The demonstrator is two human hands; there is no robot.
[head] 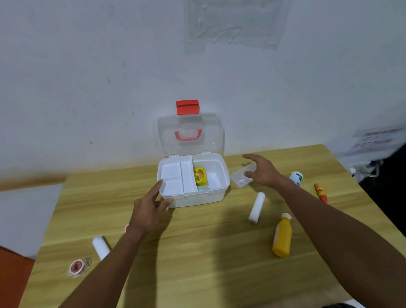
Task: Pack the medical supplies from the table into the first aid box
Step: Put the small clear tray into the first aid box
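The white first aid box (201, 198) stands open at the table's far middle, its clear lid (190, 135) upright against the wall. A white tray covers the box's left part; a yellow packet (200, 176) lies in the right part. My left hand (150, 207) touches the box's front left corner with straight fingers. My right hand (262, 170) hovers open over a clear plastic packet (242, 177) to the right of the box. On the table lie a white gauze roll (257, 206), a yellow bottle (282, 236), a white bottle (296, 177), an orange tube (320, 192), another white roll (101, 247) and a wrapped tape roll (78, 266).
The wooden table (194, 265) ends at a white wall behind the box. A small red item (127, 227) peeks out beside my left wrist. Dark furniture and cables (370, 171) stand off the table's right edge.
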